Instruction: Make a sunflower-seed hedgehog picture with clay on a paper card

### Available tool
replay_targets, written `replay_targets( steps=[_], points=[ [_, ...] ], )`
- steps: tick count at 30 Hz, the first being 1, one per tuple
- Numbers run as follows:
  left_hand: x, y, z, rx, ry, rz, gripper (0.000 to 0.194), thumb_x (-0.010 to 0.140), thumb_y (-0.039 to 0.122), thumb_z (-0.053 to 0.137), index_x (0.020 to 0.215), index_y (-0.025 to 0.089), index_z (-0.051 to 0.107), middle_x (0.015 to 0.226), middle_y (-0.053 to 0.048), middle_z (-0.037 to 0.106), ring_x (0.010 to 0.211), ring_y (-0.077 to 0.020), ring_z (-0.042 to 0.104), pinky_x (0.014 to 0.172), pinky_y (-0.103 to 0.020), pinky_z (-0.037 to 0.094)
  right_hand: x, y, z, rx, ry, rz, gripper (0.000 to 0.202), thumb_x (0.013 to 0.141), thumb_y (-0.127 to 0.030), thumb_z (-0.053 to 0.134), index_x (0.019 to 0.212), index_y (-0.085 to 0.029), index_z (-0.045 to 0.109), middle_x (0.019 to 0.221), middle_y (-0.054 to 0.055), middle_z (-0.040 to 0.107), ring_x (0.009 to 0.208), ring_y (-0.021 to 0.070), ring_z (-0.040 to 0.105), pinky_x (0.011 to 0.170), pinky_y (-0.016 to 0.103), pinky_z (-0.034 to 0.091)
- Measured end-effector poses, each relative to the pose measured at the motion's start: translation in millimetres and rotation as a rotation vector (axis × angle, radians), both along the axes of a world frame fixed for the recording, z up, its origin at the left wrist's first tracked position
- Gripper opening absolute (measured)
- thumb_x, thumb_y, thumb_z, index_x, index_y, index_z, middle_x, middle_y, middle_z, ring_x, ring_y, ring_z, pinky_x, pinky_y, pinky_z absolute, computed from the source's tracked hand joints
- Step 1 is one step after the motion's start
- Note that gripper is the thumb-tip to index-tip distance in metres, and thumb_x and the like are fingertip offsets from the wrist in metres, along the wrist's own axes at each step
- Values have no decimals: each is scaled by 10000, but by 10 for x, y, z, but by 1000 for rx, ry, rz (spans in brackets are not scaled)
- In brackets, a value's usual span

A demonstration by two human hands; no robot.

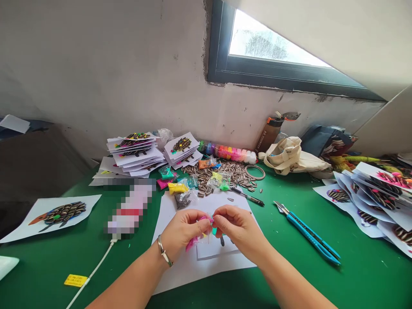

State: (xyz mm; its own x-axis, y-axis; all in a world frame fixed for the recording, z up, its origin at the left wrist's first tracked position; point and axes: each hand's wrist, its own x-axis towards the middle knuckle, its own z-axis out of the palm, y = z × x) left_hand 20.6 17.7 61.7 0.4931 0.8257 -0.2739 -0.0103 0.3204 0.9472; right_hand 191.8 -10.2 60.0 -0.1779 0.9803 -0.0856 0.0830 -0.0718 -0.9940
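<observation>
My left hand [189, 223], with a silver bangle on the wrist, grips a small clear plastic bag of pink modelling clay [191, 244]. Its fingers are closed around the bag's upper part. My right hand [236, 227] meets it fingertip to fingertip, pinching at a bit of pink clay by the bag's mouth; the exact hold is partly hidden. Below both hands lies a small white card [209, 256] with dark seed shapes and a green patch, largely covered. It rests on a bigger white sheet [170, 272].
Sunflower seeds [236, 171] are heaped behind, beside bagged yellow clay [178, 187], a tape roll [255, 172] and a black pen [249, 196]. A blue craft knife [310, 234] lies right, blade out. Finished seed cards [135, 156] stack left; more cards [370, 201] lie right. A white cable [96, 266] crosses left.
</observation>
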Motion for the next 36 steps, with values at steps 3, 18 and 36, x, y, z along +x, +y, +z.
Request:
replay_targets(
  steps=[3,18,36],
  points=[
    [-1,3,-5,-4,-21,13,295,706,416,721,717,129,656,594,13,560,550,-85,434,491,-198,304,-5,-9,9,56,4,34,111,802,-286,608,832,-181,588,719,0,616,652,121,570,595,232,442],
    [-11,3,-56,1,-40,-22,269,738,388,703,730,120,673,659,-23,609,593,-100,465,548,-216,347,-19,-17,21,38,-93,35,177,837,-221,477,719,-168,597,660,-14,577,552,93,545,543,210,429],
    [-37,21,-114,-16,-34,37,298,733,426,705,782,132,690,677,-28,623,587,-106,474,546,-228,355,6,31,-1,-79,85,-22,162,774,-321,614,743,-166,574,625,-21,583,510,91,546,507,208,436]
  ],
)
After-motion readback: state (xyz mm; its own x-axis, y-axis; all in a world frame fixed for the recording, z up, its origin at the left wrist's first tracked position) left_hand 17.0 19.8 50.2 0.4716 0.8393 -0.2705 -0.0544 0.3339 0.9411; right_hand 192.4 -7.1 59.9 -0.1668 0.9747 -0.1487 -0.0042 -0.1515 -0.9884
